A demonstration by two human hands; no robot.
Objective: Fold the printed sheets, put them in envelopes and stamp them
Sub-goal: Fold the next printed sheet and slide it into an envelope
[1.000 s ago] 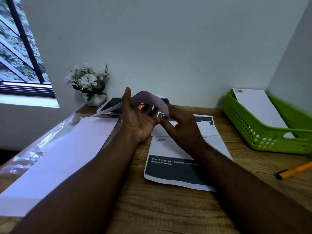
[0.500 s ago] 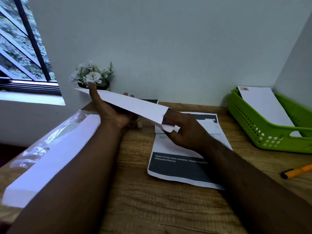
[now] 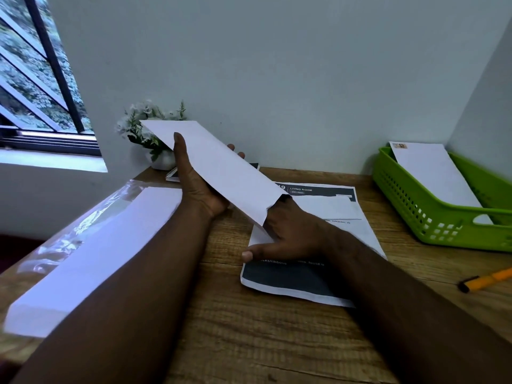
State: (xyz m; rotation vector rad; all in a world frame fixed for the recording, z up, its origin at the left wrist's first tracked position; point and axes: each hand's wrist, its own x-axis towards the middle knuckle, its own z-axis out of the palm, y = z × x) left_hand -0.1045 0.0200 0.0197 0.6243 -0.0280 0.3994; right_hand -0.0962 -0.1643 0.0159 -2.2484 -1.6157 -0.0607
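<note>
Wooden surface (image 3: 249, 342) by a window (image 3: 41, 79); sheet (image 3: 318, 217) reads "LIVING ROOM" (left hand (image 3: 199, 187) grips envelope (image 3: 219, 167), right hand's (image 3: 291, 234) fingers inside it).

Home office: wooden desk (image 3: 249, 342), envelope tray (image 3: 432, 217), window (image 3: 36, 79)

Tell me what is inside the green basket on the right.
One white envelope lies slanted in the green basket, its stamped corner propped on the far rim. The basket's wall hides the envelope's lower end and the floor beneath, so anything under it cannot be seen.
</note>
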